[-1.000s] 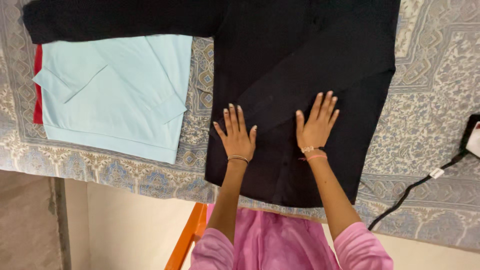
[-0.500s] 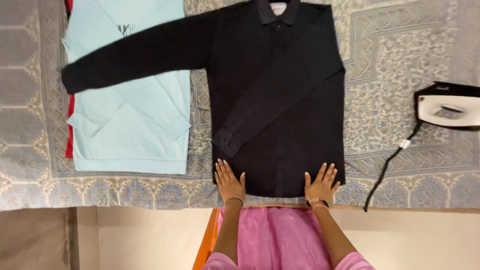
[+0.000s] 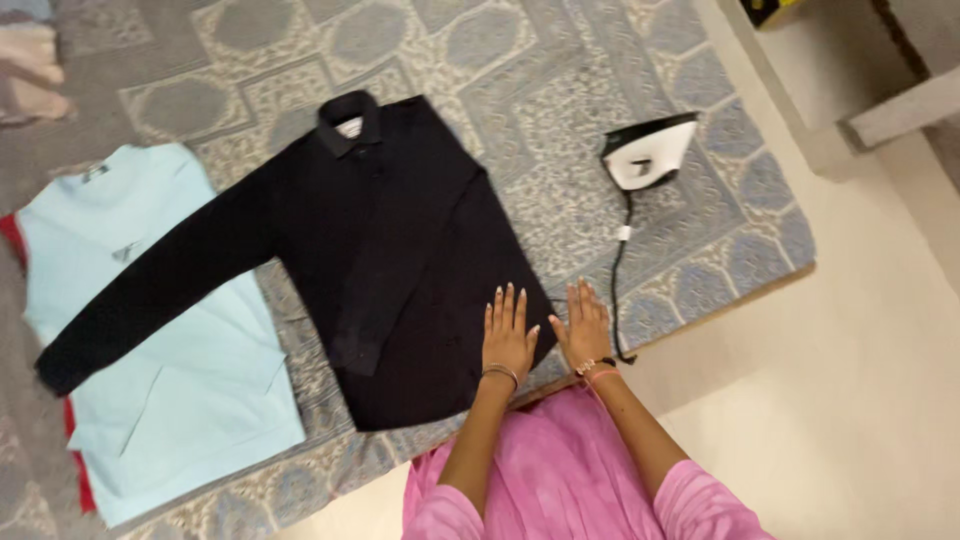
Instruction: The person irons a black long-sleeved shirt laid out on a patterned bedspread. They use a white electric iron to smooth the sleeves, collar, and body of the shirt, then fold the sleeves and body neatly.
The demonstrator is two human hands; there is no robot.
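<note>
Black shirt (image 3: 400,250) on patterned cloth (image 3: 560,130), left hand (image 3: 508,340) flat on it, right hand (image 3: 585,330) beside, both grips spread

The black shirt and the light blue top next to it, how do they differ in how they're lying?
The black shirt lies half folded, one sleeve across its front, the other stretched out; the light blue top has its sleeves tucked in. The black shirt has a stiff collar; the blue top shows none. The left hand presses on the black shirt; no hand touches the blue top. Both lie flat on the patterned cloth.
</note>
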